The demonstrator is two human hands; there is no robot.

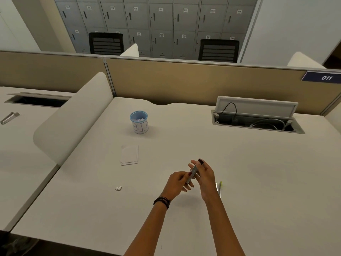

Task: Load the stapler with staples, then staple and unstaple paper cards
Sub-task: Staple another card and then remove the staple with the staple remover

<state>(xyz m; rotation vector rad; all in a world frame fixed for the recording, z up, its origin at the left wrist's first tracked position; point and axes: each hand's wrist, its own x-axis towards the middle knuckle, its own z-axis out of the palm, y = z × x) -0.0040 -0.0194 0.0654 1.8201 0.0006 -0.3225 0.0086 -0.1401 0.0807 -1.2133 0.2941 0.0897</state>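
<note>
Both my hands hold a small stapler above the middle of the white desk. Its metal body runs tilted between them, with a dark end at the top by my right fingertips. My right hand wraps it from the right, and my left hand pinches its lower part from the left. A stack of white paper cards lies flat to the far left of my hands. Two small staple strips lie on the desk, left of my left hand.
A blue-rimmed cup with paper scraps stands behind the cards. A thin metal tool with a yellow-green tip lies right of my right wrist. An open cable hatch is at the back right; a white divider bounds the left.
</note>
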